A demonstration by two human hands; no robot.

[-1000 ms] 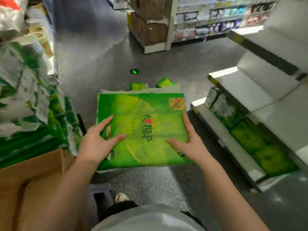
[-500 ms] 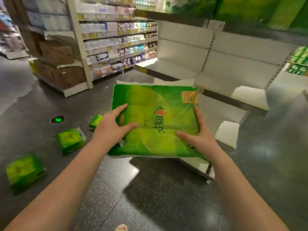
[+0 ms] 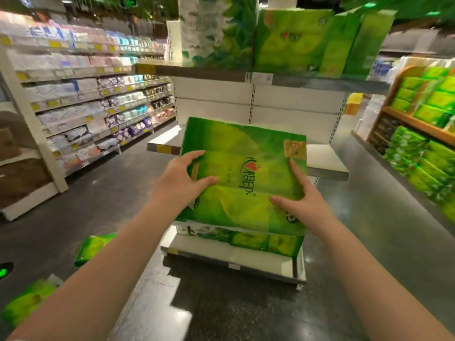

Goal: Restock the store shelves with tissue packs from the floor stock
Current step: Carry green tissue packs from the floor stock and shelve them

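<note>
On the far left, shelves (image 3: 81, 99) of pale packs line the aisle, and two small green packs (image 3: 94, 247) lie loose on the dark floor (image 3: 221, 303) near the lower left corner. Moving inward, the left hand (image 3: 181, 179) grips the left edge of the big green tissue pack (image 3: 243, 173), thumb laid across its top face and fingers wrapped round the far side. The pack is held flat between both hands at about chest height, its long axis running left to right — across the body, parallel to the shelf front. The right hand (image 3: 301, 205) clamps the right edge the same way, thumb on top. Neither hand is nearer the goal; the pack sits square to it. Straight ahead and just beyond the pack lies a bare white middle shelf (image 3: 327, 166), with green packs stocked on the top shelf (image 3: 295, 80) above and on the bottom shelf (image 3: 234, 254) below. The likely move is a level push forward onto that bare shelf — no turning needed. Further right, a wooden rack (image 3: 418, 124) holds more green packs.
</note>
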